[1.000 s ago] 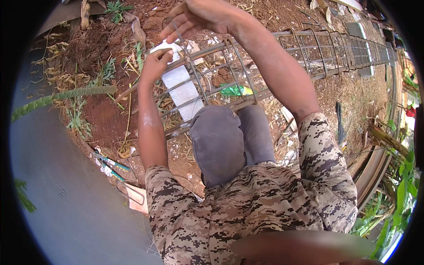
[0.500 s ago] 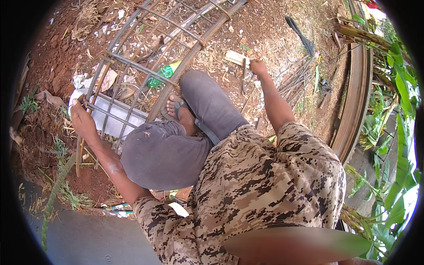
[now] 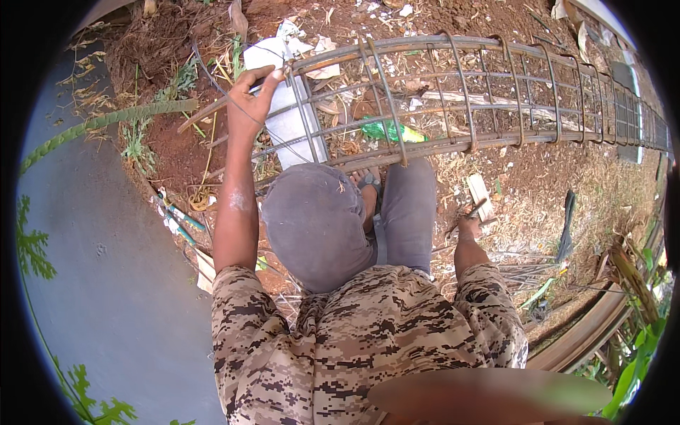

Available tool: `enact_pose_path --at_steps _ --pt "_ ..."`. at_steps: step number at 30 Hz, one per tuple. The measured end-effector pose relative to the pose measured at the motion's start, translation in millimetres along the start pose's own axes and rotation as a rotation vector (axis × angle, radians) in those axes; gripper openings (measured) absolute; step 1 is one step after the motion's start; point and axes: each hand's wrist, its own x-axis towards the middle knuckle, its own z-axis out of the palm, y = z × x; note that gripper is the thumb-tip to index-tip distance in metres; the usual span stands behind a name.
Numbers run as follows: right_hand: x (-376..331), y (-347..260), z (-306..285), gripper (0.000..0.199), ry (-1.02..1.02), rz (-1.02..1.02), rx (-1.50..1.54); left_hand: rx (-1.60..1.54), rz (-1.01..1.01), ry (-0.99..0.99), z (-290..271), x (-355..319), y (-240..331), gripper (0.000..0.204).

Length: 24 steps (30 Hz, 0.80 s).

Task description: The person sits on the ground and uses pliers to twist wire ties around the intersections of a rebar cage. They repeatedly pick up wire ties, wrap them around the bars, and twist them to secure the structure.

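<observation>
A long cage of brown steel rebar [image 3: 425,147] with several square stirrups runs from left to right before my knees. At its left end, my left hand [image 3: 249,106] is closed on the far long bar, thumb and fingers beside the end stirrup [image 3: 303,106]. A thin dark wire [image 3: 212,76] loops past that hand. Lower right, away from the cage, my right hand [image 3: 469,227] is wrapped round a dark metal hand tool [image 3: 476,207] with thin arms; its exact kind is unclear. Beside it on the ground lies a pale wood piece [image 3: 481,195].
Under the cage lie a pale flat slab [image 3: 290,131] and a green plastic bottle [image 3: 382,129]. Cut rods [image 3: 513,263] and a dark strip-like thing [image 3: 567,223] lie at right. A grey concrete surface [image 3: 106,234] borders the left; long curved beams [image 3: 574,326] stand lower right.
My view has turned, so the cage now runs across the picture. My left hand remains at the cage's end, and the right still holds the tool near the wood piece.
</observation>
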Motion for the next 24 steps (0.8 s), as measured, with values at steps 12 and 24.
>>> enact_pose_path --at_steps 12,24 --pt "-32.1 -13.4 -21.2 0.039 -0.183 0.14 1.434 0.155 0.077 0.231 -9.4 2.7 -2.4 0.015" --pt "-238.2 -146.0 -383.8 0.023 -0.284 -1.53 1.698 -0.56 -0.524 0.039 23.9 -38.0 -12.0 0.028"
